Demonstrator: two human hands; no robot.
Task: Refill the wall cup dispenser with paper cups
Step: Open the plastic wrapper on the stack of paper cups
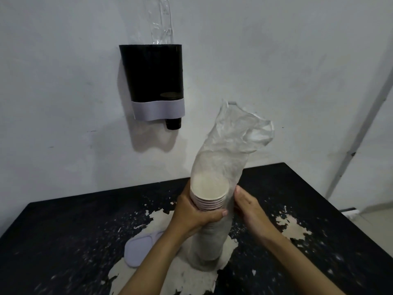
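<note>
A tall stack of white paper cups stands on the black table inside a clear plastic sleeve whose loose top flops open to the right. My left hand grips the upper cups of the stack, thumb across the front. My right hand holds the sleeve against the stack's right side. The wall cup dispenser, black with a grey band, hangs on the wall up and to the left. A black cup bottom pokes out underneath it. A clear sleeve sticks up from its top.
The table's black surface is flaked, with pale bare patches around the stack. A flat white oval lid lies on the table left of the stack, under my left forearm. A grey pipe runs down the wall at right.
</note>
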